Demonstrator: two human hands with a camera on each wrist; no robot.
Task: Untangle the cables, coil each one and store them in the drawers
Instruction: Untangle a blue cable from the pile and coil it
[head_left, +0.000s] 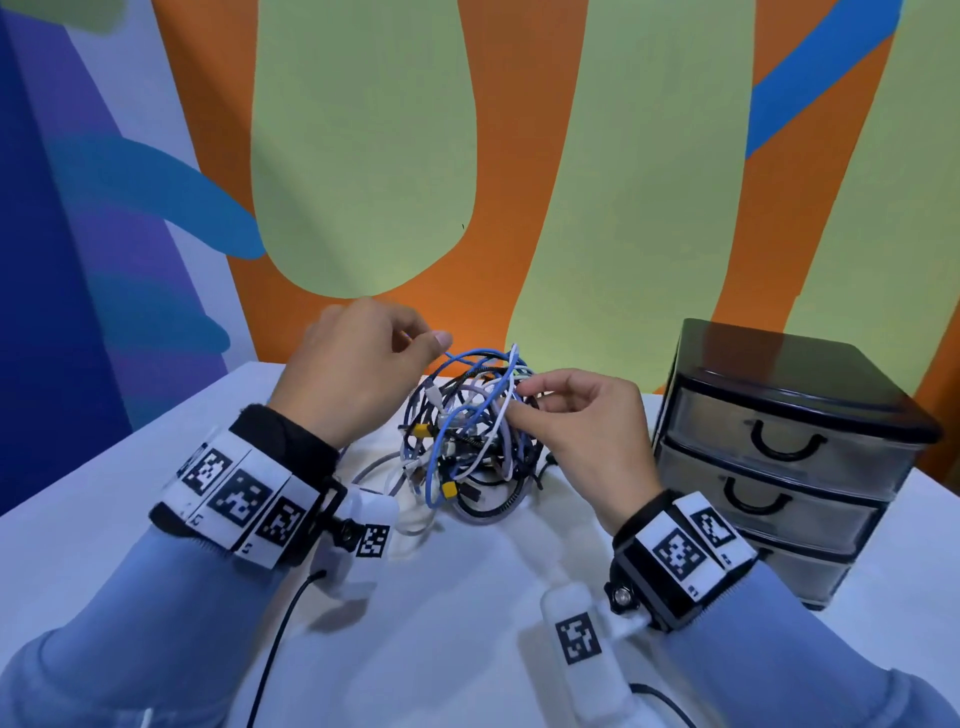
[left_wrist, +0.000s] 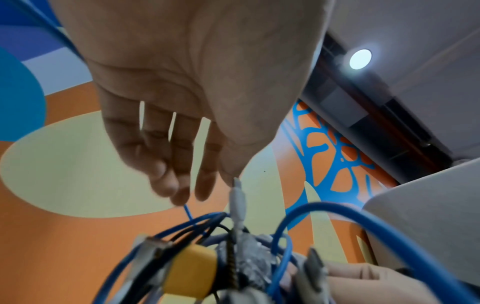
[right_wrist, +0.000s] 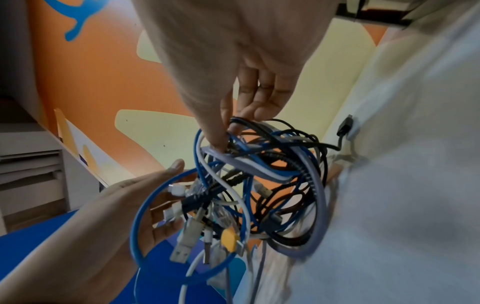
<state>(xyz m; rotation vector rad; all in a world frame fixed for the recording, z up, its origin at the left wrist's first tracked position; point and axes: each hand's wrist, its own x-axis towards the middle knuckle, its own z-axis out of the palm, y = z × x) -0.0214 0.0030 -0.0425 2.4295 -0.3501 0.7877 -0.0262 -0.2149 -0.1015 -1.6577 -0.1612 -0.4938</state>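
A tangle of blue, white, grey and black cables (head_left: 470, 431) with yellow plugs is lifted partly off the white table (head_left: 156, 467). My left hand (head_left: 415, 338) is at its upper left and pinches a thin blue cable (left_wrist: 187, 211) between fingertips and thumb. My right hand (head_left: 517, 400) is at the upper right, thumb and fingers pinching several strands at the top of the tangle (right_wrist: 259, 185). In the right wrist view a wide blue loop (right_wrist: 140, 216) hangs in front of the left palm. The black drawer unit (head_left: 789, 452) stands to the right, its three translucent drawers closed.
Grey and white cable ends (head_left: 379, 467) trail from the tangle onto the table toward my left wrist. A painted wall rises just behind the table's far edge. Black leads (head_left: 280, 634) from the wrist cameras lie on the near table.
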